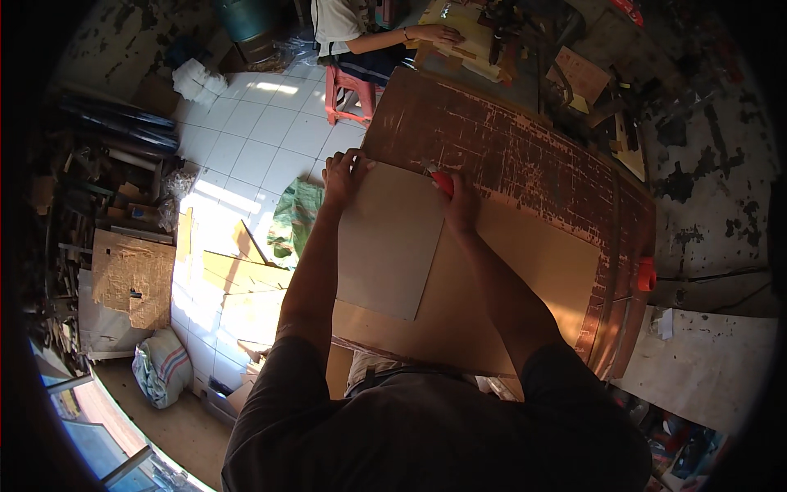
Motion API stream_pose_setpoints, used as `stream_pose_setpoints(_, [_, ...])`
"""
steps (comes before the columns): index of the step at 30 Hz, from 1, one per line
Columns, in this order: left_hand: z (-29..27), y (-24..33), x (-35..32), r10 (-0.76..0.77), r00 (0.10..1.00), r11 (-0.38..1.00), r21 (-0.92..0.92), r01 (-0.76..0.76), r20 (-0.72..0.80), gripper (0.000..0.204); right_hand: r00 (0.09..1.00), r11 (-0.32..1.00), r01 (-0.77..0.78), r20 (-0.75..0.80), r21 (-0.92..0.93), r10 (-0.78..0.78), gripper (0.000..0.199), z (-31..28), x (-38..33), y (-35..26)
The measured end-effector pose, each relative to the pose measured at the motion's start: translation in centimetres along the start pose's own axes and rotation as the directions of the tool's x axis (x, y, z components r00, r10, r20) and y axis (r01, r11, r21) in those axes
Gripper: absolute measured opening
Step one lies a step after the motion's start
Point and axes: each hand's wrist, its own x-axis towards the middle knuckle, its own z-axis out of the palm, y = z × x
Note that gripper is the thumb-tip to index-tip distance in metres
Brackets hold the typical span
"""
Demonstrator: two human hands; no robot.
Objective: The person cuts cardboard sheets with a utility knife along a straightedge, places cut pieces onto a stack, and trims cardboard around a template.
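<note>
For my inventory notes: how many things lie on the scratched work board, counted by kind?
Grey template sheet: 1
Brown cardboard sheet: 1
Red-handled cutter, in the right hand: 1
Total: 3
The left hand presses on the grey sheet.

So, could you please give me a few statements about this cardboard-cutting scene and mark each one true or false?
1. The right hand grips a red-handled cutter. True.
2. The left hand is lifted clear of the grey sheet. False: it presses on the sheet's far left corner.
3. The grey sheet lies on a larger brown cardboard sheet. True.
4. The pink stool stands empty. False: another person sits on it, one hand on boards.
5. The worktable has a scratched, worn brown top. True.
</note>
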Motion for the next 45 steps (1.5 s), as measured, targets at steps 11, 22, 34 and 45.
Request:
stream_pose_setpoints(11, [-0.2, 0.0, 0.3, -0.031, 0.998, 0.999, -0.010, 0.031, 0.053, 0.037, 0.999, 0.997, -0.043, 0.021, -0.063, 0.044, 0.032, 0.0, 0.1, 0.0])
stream_pose_setpoints(22, [0.7, -0.6, 0.5, -0.010, 1.000, 0.997, -0.083, 0.012, 0.025, 0.034, 0.999, 0.999, -0.035, -0.006, -0.021, 0.035, 0.032, -0.3, 0.0, 0.3])
stream_pose_setpoints(34, [1.0, -0.8, 0.6, -0.028, 0.999, 0.993, -0.117, 0.033, 0.047, 0.031, 0.997, 0.997, -0.074, 0.011, -0.037, 0.075, 0.033, -0.5, 0.2, -0.1])
stream_pose_setpoints(45, [0.9, -0.6, 0.1, 0.047, 0.998, 0.997, -0.056, -0.049, -0.046, 0.028, 0.999, 0.999, -0.028, -0.016, 0.037, 0.029, 0.031, -0.5, 0.0, 0.1])
